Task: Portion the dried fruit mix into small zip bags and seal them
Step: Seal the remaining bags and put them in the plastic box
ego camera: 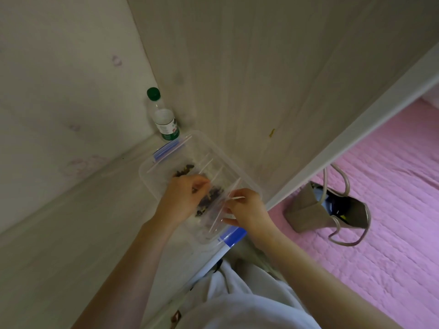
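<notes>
A clear plastic box (215, 148) with blue latches lies on the pale desk, holding several small zip bags and dark dried fruit mix (185, 169). My left hand (183, 197) reaches into the box with its fingers curled, pinching a small clear zip bag (215, 194) that has dark fruit in it. My right hand (247, 210) pinches the other side of the same bag at its white zip strip. Both hands sit over the near half of the box. Several other bags show as white strips further back in the box.
A water bottle (164, 119) with a green cap stands in the desk corner just behind the box. A wooden panel rises along the box's right side. On the pink bedspread (392, 210) to the right lies a grey tote bag (327, 207).
</notes>
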